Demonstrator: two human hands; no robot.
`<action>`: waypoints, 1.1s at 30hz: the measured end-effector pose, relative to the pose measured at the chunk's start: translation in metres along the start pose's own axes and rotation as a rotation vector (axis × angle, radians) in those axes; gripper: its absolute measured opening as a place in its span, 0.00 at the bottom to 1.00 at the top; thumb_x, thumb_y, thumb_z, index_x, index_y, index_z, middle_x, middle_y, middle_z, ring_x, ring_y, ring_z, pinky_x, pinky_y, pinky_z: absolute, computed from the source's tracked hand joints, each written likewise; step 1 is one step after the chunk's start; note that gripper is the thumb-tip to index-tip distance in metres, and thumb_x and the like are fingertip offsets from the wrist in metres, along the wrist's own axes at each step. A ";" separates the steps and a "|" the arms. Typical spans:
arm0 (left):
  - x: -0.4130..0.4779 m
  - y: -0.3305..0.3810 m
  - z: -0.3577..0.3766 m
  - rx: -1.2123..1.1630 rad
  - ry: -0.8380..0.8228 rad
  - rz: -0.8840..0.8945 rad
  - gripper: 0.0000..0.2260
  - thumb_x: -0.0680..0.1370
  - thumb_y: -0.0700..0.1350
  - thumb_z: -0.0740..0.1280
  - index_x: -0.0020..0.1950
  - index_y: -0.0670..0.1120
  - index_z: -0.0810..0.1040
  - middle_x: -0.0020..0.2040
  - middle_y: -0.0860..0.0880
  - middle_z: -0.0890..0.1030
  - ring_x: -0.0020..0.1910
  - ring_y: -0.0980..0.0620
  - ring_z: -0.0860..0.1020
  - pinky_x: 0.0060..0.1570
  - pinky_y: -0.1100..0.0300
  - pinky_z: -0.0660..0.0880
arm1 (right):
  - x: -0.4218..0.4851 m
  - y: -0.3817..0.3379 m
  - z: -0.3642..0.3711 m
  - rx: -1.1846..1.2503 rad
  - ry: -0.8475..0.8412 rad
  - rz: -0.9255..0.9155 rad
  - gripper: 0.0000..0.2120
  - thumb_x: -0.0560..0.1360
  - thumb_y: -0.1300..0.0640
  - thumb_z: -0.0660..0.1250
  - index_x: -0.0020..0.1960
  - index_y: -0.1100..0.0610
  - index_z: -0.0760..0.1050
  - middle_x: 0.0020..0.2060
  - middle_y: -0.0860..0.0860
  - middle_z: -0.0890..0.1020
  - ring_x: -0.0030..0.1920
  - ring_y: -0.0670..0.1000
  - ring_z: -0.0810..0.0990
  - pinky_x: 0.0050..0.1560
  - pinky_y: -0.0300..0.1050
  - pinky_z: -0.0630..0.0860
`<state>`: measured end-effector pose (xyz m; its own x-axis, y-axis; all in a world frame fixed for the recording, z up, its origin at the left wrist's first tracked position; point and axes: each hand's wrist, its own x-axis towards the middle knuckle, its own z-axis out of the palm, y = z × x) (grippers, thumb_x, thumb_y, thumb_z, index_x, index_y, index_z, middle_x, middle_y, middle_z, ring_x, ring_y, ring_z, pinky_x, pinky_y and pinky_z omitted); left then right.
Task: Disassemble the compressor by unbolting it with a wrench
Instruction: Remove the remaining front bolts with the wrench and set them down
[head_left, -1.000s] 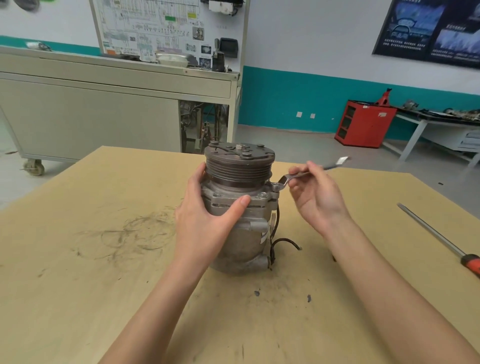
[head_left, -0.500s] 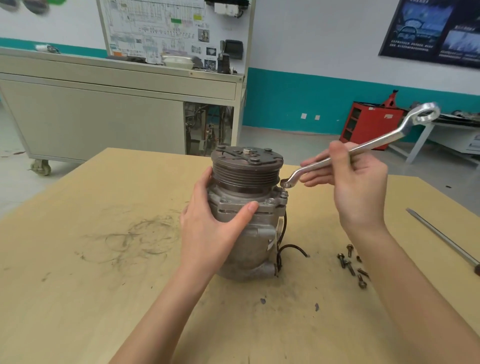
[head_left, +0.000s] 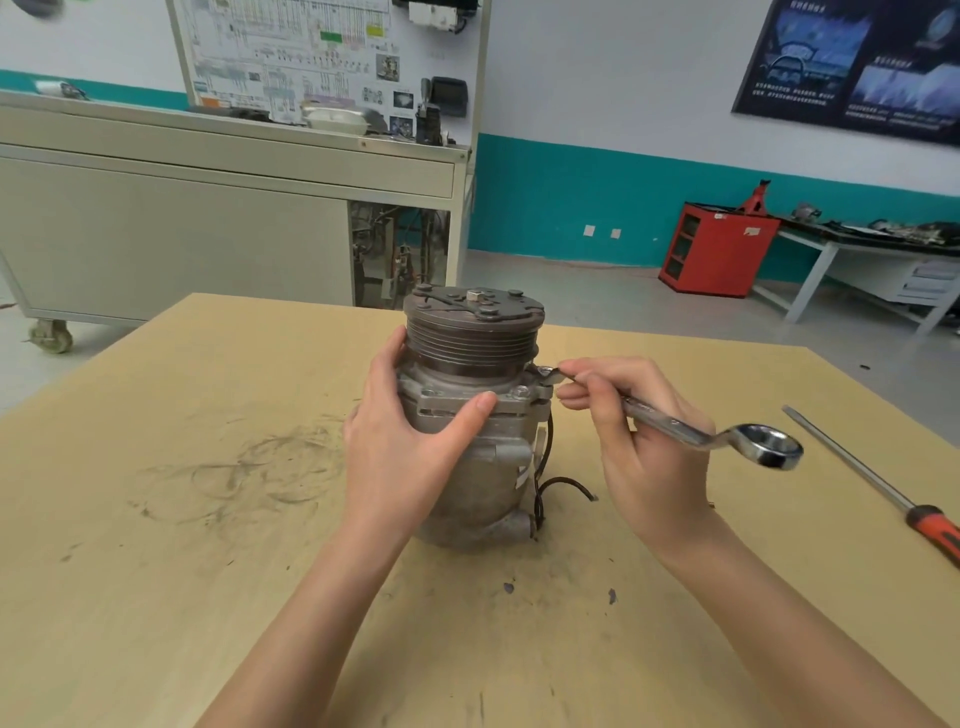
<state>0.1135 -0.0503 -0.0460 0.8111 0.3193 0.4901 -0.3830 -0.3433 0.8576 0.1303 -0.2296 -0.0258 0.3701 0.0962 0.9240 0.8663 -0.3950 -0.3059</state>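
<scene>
The compressor (head_left: 496, 454) stands upright in the middle of the tabletop (head_left: 156, 571), its grooved pulley (head_left: 470, 340) on top. The left hand (head_left: 395, 452) grips its housing, with the fingers wrapped behind and the thumb laid across the front flange. The right hand (head_left: 641, 457), just right of the compressor, has its fingers curled round the shank of a ring wrench (head_left: 672, 427). The wrench's small end sits on the compressor's right flange, just under the pulley, and its large ring end points away to the right. A black wire (head_left: 563, 482) loops out beside the compressor's base. Well to the compressor's right lies an orange-handled screwdriver (head_left: 857, 470).
</scene>
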 end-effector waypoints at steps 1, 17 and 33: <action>0.000 0.000 0.000 -0.001 -0.001 -0.001 0.39 0.64 0.68 0.68 0.73 0.59 0.63 0.66 0.60 0.73 0.66 0.57 0.72 0.69 0.45 0.67 | -0.001 0.001 0.002 0.084 0.010 0.043 0.12 0.82 0.51 0.57 0.50 0.57 0.76 0.44 0.48 0.82 0.43 0.47 0.83 0.43 0.43 0.81; 0.000 0.000 0.001 -0.009 0.009 0.015 0.38 0.64 0.67 0.69 0.71 0.61 0.63 0.61 0.69 0.72 0.64 0.61 0.73 0.67 0.48 0.70 | 0.043 0.060 0.021 1.345 0.004 1.122 0.22 0.83 0.57 0.52 0.34 0.59 0.76 0.30 0.54 0.80 0.25 0.46 0.78 0.26 0.33 0.75; 0.001 -0.002 0.001 -0.004 0.011 0.016 0.39 0.64 0.67 0.68 0.73 0.58 0.63 0.65 0.61 0.73 0.65 0.59 0.73 0.68 0.47 0.68 | 0.023 -0.007 0.004 -0.221 0.034 -0.184 0.17 0.79 0.55 0.61 0.43 0.68 0.79 0.32 0.58 0.82 0.30 0.56 0.83 0.27 0.51 0.79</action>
<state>0.1154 -0.0498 -0.0476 0.8000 0.3234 0.5054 -0.3975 -0.3453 0.8502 0.1339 -0.2211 -0.0029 0.1982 0.1553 0.9678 0.8221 -0.5640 -0.0779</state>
